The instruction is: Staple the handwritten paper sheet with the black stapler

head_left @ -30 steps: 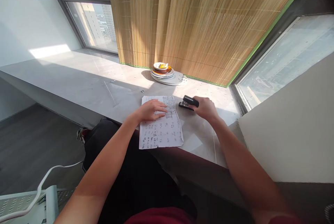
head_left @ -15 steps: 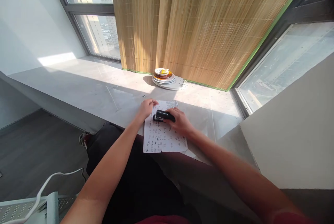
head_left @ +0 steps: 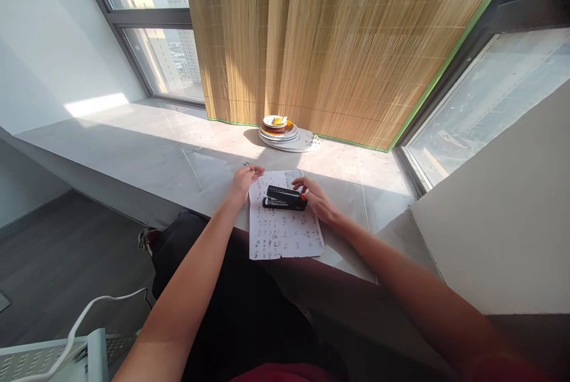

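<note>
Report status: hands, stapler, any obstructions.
Left hand at upper-left corner of handwritten sheet. Right hand loose at right end of stapler. Stapler on sheet. Plate stack beyond, not in the way.

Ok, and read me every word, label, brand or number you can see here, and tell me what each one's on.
No text is legible.
Sheet of paper: rows of handwriting, too small to read.
Same sheet, far edge: dense block of text, too small to read.
Black stapler: no lettering I can make out.

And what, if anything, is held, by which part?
I cannot tell: the right hand is at the right end of the long black stapler, the left hand at a corner of the white handwritten paper.
</note>
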A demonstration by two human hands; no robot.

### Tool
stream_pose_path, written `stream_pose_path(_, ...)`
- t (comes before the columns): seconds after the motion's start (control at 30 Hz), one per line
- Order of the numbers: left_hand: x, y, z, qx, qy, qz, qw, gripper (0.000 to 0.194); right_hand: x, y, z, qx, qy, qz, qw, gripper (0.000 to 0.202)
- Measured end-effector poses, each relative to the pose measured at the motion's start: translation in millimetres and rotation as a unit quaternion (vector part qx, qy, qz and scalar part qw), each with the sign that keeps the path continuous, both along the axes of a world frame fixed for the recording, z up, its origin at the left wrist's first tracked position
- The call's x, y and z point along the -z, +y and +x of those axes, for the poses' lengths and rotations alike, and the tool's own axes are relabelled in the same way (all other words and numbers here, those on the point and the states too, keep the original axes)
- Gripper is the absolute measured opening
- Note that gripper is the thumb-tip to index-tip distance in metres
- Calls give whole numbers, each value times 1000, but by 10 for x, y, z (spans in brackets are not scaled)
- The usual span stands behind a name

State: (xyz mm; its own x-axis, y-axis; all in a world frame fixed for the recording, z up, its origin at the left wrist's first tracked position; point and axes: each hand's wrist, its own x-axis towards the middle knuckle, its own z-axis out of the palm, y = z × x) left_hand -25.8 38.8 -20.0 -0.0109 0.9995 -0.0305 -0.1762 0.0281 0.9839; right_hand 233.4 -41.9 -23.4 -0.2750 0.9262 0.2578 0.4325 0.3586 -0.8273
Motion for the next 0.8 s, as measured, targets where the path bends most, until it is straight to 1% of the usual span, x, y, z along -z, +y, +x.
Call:
stream_pose_path(0.13, -59, 3, -72, -26, -115, -65, 991, 18, -27, 16, 31, -30, -11, -11, 999, 45)
stream_pose_path(0.23, -81, -3, -97, -41, -158, -92, 982, 24, -34, 1, 37, -41, -41, 40, 998, 45)
stream_pose_path(0.33, -90, -8, -87, -44, -165, -96, 981, 27, -33, -29, 20, -56, -84, 97, 990, 40)
stream_pose_path(0.5, -98, 5, -71, -51, -173, -106, 978, 29, -57, -80, -9, -64, -136, 123, 981, 37)
stream_pose_path(0.57, -97, 13, -73, -53, -174, -110, 977, 29, -76, -94, -7, -66, -144, 135, 978, 36)
stream_pose_path(0.67, -85, 24, -79, -52, -173, -110, 977, 29, -102, -96, -27, -56, -127, 157, 978, 33)
stream_pose_path(0.73, -70, 30, -83, -48, -168, -104, 979, 28, -102, -85, -72, -51, -119, 161, 978, 31)
stream_pose_path(0.8, -60, 31, -85, -41, -161, -97, 981, 26, -85, -71, -135, -53, -132, 157, 977, 33)
